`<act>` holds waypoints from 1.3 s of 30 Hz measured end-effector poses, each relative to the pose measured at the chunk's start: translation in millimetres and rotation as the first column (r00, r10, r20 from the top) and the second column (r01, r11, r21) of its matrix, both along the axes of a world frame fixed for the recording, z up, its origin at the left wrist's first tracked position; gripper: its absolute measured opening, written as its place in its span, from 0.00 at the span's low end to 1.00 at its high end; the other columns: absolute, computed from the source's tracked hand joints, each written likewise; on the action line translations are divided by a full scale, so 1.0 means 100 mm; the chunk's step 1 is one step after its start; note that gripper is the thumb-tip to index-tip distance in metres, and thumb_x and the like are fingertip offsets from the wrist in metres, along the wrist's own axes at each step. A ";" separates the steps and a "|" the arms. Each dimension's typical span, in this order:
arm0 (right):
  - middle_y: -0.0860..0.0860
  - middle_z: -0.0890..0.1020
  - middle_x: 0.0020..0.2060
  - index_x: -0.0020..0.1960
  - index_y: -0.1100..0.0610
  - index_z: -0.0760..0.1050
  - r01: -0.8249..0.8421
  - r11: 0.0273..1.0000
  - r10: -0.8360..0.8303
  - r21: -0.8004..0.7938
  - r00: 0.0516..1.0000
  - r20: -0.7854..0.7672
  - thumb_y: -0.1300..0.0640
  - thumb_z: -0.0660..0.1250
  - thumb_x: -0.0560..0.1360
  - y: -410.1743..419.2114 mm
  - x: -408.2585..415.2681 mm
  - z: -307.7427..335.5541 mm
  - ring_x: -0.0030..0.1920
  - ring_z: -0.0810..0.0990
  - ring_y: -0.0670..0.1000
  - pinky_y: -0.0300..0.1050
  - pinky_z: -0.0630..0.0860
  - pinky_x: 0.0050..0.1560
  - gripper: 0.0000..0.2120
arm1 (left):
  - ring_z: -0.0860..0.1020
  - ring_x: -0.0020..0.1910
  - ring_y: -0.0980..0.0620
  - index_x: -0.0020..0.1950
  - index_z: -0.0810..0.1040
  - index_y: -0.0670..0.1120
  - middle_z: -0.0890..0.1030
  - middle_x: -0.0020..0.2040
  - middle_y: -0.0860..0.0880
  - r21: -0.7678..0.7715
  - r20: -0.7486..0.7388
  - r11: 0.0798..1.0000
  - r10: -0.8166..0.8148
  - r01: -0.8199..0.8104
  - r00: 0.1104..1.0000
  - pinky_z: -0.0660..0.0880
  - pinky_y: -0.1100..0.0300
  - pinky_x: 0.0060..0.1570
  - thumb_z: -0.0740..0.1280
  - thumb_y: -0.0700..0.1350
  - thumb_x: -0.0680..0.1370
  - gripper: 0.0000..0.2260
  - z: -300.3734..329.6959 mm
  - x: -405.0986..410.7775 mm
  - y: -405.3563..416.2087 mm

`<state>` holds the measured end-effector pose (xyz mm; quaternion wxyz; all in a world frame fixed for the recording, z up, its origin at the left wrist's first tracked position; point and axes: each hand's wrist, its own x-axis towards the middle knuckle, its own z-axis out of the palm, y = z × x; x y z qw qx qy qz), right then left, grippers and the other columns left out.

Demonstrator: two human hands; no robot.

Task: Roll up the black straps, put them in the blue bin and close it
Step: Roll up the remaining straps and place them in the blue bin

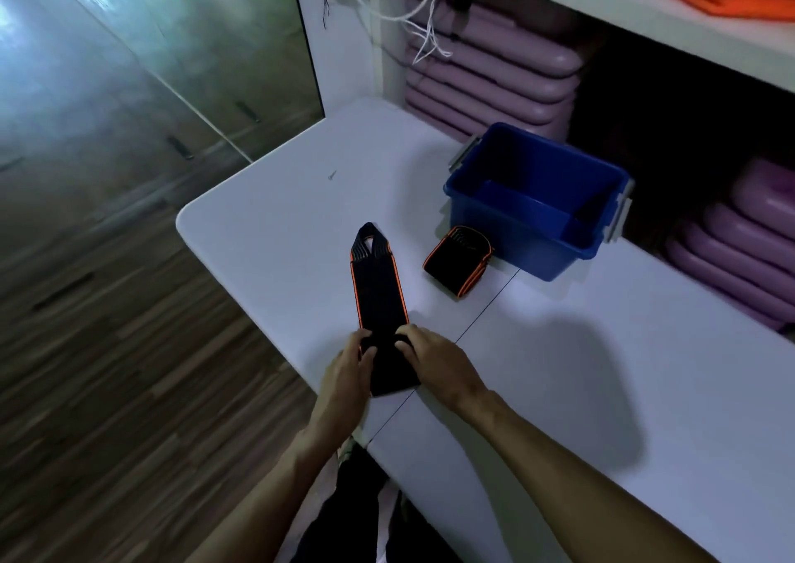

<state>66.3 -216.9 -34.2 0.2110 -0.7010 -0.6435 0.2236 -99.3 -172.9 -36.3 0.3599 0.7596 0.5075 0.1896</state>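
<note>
Lying flat on the white table (266, 227), a black strap (378, 291) with orange edging runs from the near edge toward the far left corner, its tapered loop end farthest away. Both hands press on its near end: the left hand (348, 373) has fingers curled on the strap's left side, the right hand (434, 360) fingers bent over a small fold on the right; both are clamped on the strap. The strap's near end sits just beside the table's near edge, by a thin seam line. Open tabletop lies left and far of the strap, and a broad bare stretch to the right. A second strap (458, 261), folded into a bundle, lies touching or just beside the bin (507, 235), which stands open toward the far right edge, with grey latches. Purple mats (490, 76) are stacked beyond the table, and white cords (426, 20) hang above them.
</note>
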 end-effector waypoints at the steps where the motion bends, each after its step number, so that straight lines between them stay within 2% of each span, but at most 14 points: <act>1: 0.54 0.81 0.51 0.59 0.56 0.74 -0.011 0.999 0.007 0.037 0.995 0.097 0.48 0.53 0.83 0.05 -0.02 -0.03 0.48 0.79 0.56 0.51 0.79 0.41 0.16 | 0.78 0.48 0.52 0.66 0.67 0.48 0.77 0.51 0.51 0.005 -0.008 1.000 0.004 -0.004 1.000 0.72 0.61 0.44 0.58 0.49 0.81 0.14 -0.01 0.01 0.01; 5: 0.55 0.80 0.45 0.52 0.59 0.78 0.006 0.995 -0.031 0.100 0.968 0.250 0.51 0.55 0.81 0.14 -0.02 -0.14 0.42 0.79 0.56 0.47 0.80 0.30 0.16 | 0.77 0.50 0.47 0.68 0.69 0.47 0.73 0.57 0.45 0.140 -0.145 0.988 -0.041 0.062 0.989 0.75 0.60 0.44 0.62 0.48 0.79 0.18 -0.07 0.01 -0.04; 10: 0.54 0.79 0.47 0.57 0.56 0.76 -0.015 0.992 -0.021 0.126 0.960 0.280 0.51 0.57 0.81 0.10 0.00 -0.20 0.44 0.78 0.55 0.46 0.81 0.35 0.13 | 0.74 0.54 0.45 0.63 0.73 0.47 0.72 0.62 0.44 0.464 -0.321 0.851 -0.097 0.245 0.942 0.79 0.54 0.44 0.62 0.52 0.77 0.17 -0.16 -0.15 -0.04; 12: 0.51 0.77 0.50 0.58 0.53 0.75 0.005 0.987 -0.046 0.158 0.965 0.259 0.47 0.56 0.80 0.10 0.00 -0.17 0.47 0.75 0.49 0.45 0.81 0.42 0.14 | 0.72 0.56 0.46 0.61 0.73 0.48 0.71 0.63 0.46 0.508 -0.335 0.803 -0.147 0.311 0.930 0.79 0.54 0.43 0.61 0.52 0.76 0.16 -0.17 -0.21 -0.05; 14: 0.49 0.77 0.56 0.58 0.50 0.75 0.031 0.987 -0.048 0.156 0.993 0.105 0.45 0.57 0.80 -0.01 -0.03 -0.11 0.50 0.73 0.42 0.32 0.76 0.51 0.14 | 0.71 0.61 0.46 0.63 0.75 0.48 0.73 0.66 0.45 0.480 -0.373 0.792 -0.203 0.376 0.905 0.78 0.52 0.50 0.61 0.55 0.77 0.19 -0.21 -0.30 -0.06; 15: 0.50 0.76 0.60 0.59 0.50 0.76 -0.024 0.981 -0.004 0.191 0.990 0.143 0.45 0.58 0.80 -0.08 -0.01 -0.08 0.55 0.73 0.43 0.31 0.73 0.55 0.15 | 0.70 0.64 0.45 0.66 0.75 0.48 0.73 0.68 0.45 0.452 -0.406 0.790 -0.231 0.414 0.884 0.75 0.52 0.55 0.61 0.58 0.76 0.22 -0.23 -0.35 -0.06; 17: 0.54 0.75 0.66 0.64 0.53 0.76 -0.216 0.961 0.163 0.175 0.948 0.275 0.42 0.60 0.77 -0.27 0.03 -0.09 0.64 0.72 0.53 0.47 0.73 0.59 0.21 | 0.69 0.68 0.46 0.70 0.71 0.48 0.70 0.71 0.45 0.398 -0.467 0.780 -0.281 0.483 0.838 0.70 0.54 0.61 0.61 0.63 0.75 0.29 -0.25 -0.43 -0.07; 19: 0.53 0.73 0.69 0.68 0.55 0.73 -0.301 0.950 0.253 0.085 0.900 0.354 0.39 0.63 0.74 -0.36 0.11 -0.15 0.67 0.71 0.56 0.53 0.72 0.59 0.28 | 0.71 0.66 0.46 0.71 0.69 0.47 0.70 0.71 0.44 0.382 -0.482 0.769 -0.307 0.512 0.821 0.73 0.54 0.58 0.64 0.60 0.74 0.29 -0.24 -0.43 -0.06; 22: 0.54 0.76 0.66 0.67 0.58 0.74 -0.306 0.947 0.256 0.097 0.902 0.349 0.46 0.65 0.75 -0.31 0.14 -0.19 0.65 0.73 0.55 0.53 0.75 0.58 0.24 | 0.78 0.58 0.45 0.66 0.74 0.44 0.77 0.65 0.42 0.421 -0.451 0.751 -0.313 0.508 0.836 0.78 0.54 0.51 0.68 0.51 0.71 0.25 -0.17 -0.32 -0.01; 26: 0.54 0.82 0.58 0.61 0.59 0.78 -0.354 0.921 0.303 0.161 0.913 0.275 0.52 0.63 0.78 -0.20 0.17 -0.14 0.58 0.77 0.52 0.47 0.74 0.56 0.16 | 0.79 0.53 0.47 0.62 0.76 0.44 0.80 0.59 0.45 0.407 -0.434 0.750 -0.343 0.521 0.833 0.74 0.57 0.52 0.61 0.53 0.74 0.20 -0.06 -0.31 0.08; 29: 0.52 0.82 0.53 0.61 0.58 0.76 -0.249 0.957 0.233 0.152 0.966 0.111 0.53 0.59 0.80 -0.09 0.16 -0.04 0.53 0.77 0.50 0.45 0.74 0.52 0.15 | 0.79 0.46 0.49 0.57 0.74 0.45 0.81 0.49 0.48 0.301 -0.250 0.864 -0.337 0.403 0.908 0.73 0.57 0.47 0.57 0.52 0.78 0.15 0.07 -0.24 0.17; 32: 0.51 0.82 0.53 0.63 0.55 0.74 -0.079 0.987 0.087 0.137 0.995 -0.051 0.54 0.59 0.81 0.09 0.10 0.07 0.52 0.78 0.49 0.43 0.74 0.52 0.12 | 0.77 0.37 0.49 0.56 0.70 0.48 0.79 0.41 0.49 0.134 -0.083 0.964 -0.218 0.228 0.972 0.73 0.54 0.37 0.55 0.53 0.80 0.12 0.14 -0.10 0.29; 36: 0.53 0.81 0.54 0.65 0.53 0.71 0.063 0.998 -0.058 0.025 0.986 -0.154 0.53 0.58 0.82 0.33 0.05 0.06 0.52 0.79 0.51 0.43 0.76 0.49 0.13 | 0.75 0.33 0.50 0.58 0.69 0.47 0.76 0.36 0.51 -0.015 -0.060 0.998 -0.057 0.056 0.997 0.66 0.60 0.29 0.56 0.51 0.81 0.10 0.04 0.06 0.49; 39: 0.54 0.78 0.55 0.64 0.53 0.71 0.153 0.988 -0.156 -0.038 0.978 -0.139 0.53 0.59 0.82 0.41 0.00 -0.03 0.52 0.79 0.53 0.44 0.78 0.49 0.12 | 0.77 0.36 0.44 0.61 0.68 0.44 0.76 0.40 0.47 0.000 -0.083 1.000 -0.020 0.020 0.996 0.65 0.58 0.31 0.58 0.47 0.81 0.11 -0.02 0.15 0.54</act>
